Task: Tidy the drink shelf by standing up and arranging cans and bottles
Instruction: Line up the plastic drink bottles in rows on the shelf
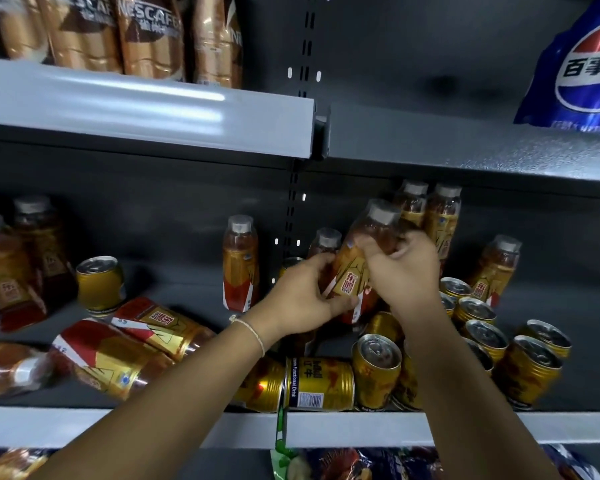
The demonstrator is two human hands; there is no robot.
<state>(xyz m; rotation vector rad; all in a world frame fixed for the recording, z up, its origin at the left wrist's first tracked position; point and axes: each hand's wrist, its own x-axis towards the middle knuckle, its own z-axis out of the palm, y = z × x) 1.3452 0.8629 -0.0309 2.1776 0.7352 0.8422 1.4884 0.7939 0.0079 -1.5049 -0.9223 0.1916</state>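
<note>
While both hands grip one energy-drink bottle (pixel 368 258), left hand (pixel 302 303) at its base and right hand (pixel 404 268) round its middle, its long axis tilts cap-right above the shelf (pixel 430 431), beside upright bottles.

"nescafe" on coffee bottles (pixel 149 36); "functional drink" on fallen can (pixel 321 382).

Gold-and-red labelled amber bottles (pixel 359 265), gold cans (pixel 376 368), grey shelf (pixel 378 427), seemingly blue Pepsi bag (pixel 582 74)
</note>
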